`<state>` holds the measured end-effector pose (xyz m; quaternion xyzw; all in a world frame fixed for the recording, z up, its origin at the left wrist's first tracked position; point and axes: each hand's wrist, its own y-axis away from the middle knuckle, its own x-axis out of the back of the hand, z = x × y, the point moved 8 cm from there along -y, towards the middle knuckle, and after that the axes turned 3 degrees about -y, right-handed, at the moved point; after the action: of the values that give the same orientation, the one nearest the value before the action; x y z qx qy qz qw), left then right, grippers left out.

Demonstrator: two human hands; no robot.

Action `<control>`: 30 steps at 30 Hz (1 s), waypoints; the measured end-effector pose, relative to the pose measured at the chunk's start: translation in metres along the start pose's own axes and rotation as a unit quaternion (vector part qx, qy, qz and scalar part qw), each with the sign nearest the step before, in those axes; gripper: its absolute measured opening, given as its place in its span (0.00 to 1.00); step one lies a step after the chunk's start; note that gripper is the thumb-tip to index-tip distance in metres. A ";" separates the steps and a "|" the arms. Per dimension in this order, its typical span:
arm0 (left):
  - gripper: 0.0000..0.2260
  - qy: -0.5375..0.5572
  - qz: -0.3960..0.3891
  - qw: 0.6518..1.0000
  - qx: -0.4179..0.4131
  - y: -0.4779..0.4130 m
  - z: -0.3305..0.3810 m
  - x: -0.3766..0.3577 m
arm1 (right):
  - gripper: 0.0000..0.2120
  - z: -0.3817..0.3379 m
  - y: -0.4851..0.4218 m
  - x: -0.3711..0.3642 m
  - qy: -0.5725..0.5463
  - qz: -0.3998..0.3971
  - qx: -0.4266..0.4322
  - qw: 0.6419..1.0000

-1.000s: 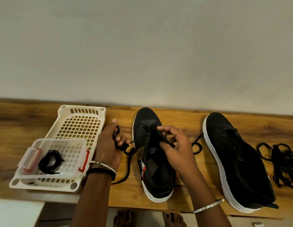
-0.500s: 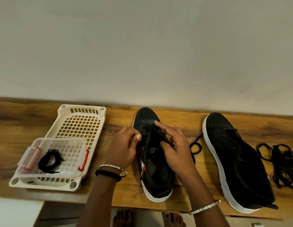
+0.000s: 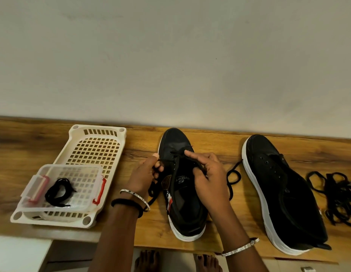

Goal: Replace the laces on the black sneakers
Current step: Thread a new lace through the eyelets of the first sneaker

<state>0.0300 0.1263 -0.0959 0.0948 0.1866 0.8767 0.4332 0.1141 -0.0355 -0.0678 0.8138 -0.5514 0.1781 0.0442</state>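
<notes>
L hand [image 3: 145, 175] sits at the left side of the middle sneaker [image 3: 187, 211], fingers curled, thumb & fingers pinching the lace [image 3: 178, 155]. A slack end hangs down past the wrist onto the table [image 3: 33, 146]. R hand [image 3: 210, 179] is over the tongue: index finger stretched to the top eyelets, thumb & other fingers curled on a lace strand. The lace's other end loops on the wood btw the two shoes.

Edges: the middle sneaker points at the wall [image 3: 170, 55], toe near the table's back edge, heel just inside the front edge. The second sneaker [image 3: 284, 197], no lace in it, lies angled to the right w/ its heel at the front edge. The basket [image 3: 96, 134] has its near corners close to the front edge; a clear box [image 3: 72, 167] in it holds a lace bundle [image 3: 58, 190]. A lace pile [image 3: 339, 195] runs off the right side of view. Bare wood shows btw basket & L hand, and as a narrow strip btw the shoes.

Vs 0.5 s ago: L hand has drawn a bit left off the shoe, lace now taut across the eyelets and the slack end showing again. R hand is about where it was, index still out. Shoes, basket & pile unmoved.
</notes>
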 end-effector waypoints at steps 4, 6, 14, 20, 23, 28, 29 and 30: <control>0.13 -0.222 0.070 0.956 -0.177 0.005 0.020 0.010 | 0.27 0.001 0.000 0.002 0.020 0.014 -0.003 1.000; 0.04 -0.273 0.076 0.924 -0.256 0.012 0.030 0.008 | 0.28 0.000 0.000 0.003 0.022 0.014 -0.007 1.000; 0.07 -0.415 0.098 0.836 -0.345 0.022 0.040 -0.009 | 0.28 -0.007 0.003 0.003 0.035 0.009 0.003 0.999; 0.01 -0.434 0.144 0.830 -0.319 0.022 0.036 -0.012 | 0.27 -0.014 0.005 0.003 0.101 -0.003 0.010 0.995; 0.05 -0.236 0.095 0.945 -0.206 0.013 0.021 -0.014 | 0.27 -0.017 0.008 0.003 0.135 0.008 0.020 0.991; 0.12 -0.112 0.081 0.989 -0.047 0.006 0.004 -0.019 | 0.26 -0.023 0.009 -0.001 0.223 0.005 0.034 0.974; 0.13 -0.129 0.084 0.987 -0.047 0.005 0.005 -0.019 | 0.26 -0.024 0.009 -0.001 0.238 0.006 0.031 0.971; 0.13 -0.151 0.088 0.983 -0.053 0.005 0.007 -0.019 | 0.25 -0.024 0.009 0.000 0.253 0.007 0.029 0.967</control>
<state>0.0404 0.1107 -0.0875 0.2188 0.0634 0.8958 0.3818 0.0998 -0.0323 -0.0462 0.7390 -0.5227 0.3947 0.1575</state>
